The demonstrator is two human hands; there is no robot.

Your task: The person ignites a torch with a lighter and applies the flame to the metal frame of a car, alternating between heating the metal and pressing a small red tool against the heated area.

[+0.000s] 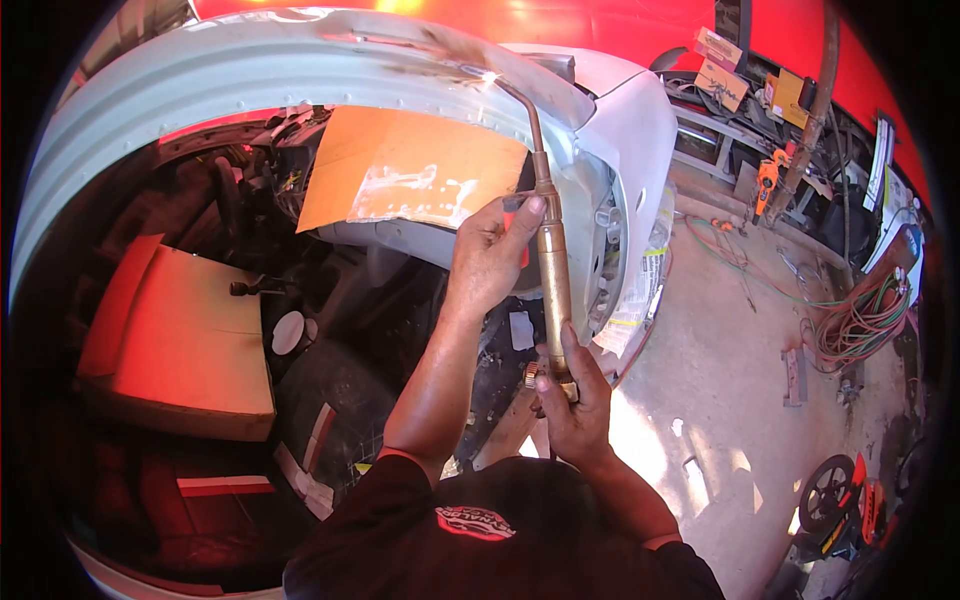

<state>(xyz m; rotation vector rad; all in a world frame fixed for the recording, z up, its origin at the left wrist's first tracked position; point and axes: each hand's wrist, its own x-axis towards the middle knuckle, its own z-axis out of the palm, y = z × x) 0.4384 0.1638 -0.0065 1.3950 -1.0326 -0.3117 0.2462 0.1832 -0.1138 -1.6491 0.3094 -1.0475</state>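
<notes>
While my left hand (487, 262) pinches the upper barrel of a long brass torch (553, 270) between thumb and fingers, a small red object (510, 205) sits in the same grip. My right hand (582, 420) curls round the lower end, thumb beside a ribbed brass knob (531, 375); contact with the knob is unclear. Risk 1: a brushed knob could alter the flame.

Outward: the bent copper-brown tip (534, 125) ends at a bright white glow (487, 77) on a pale, curved metal panel (250, 85). Risk 2: dwelling too long could warp or pierce the metal; brown scorching (430, 68) marks it nearby. A wavering left grip would likely swing the tip.

Just below the panel, an orange cardboard sheet (420, 150) could char if sparks drop. Printed paper (645, 285) hangs farther right, also burnable.

Red and green hoses (865, 320) lie coiled on the grey concrete floor (720, 400); connection to the torch not visible. If joined, a snag could jerk my aim.
</notes>
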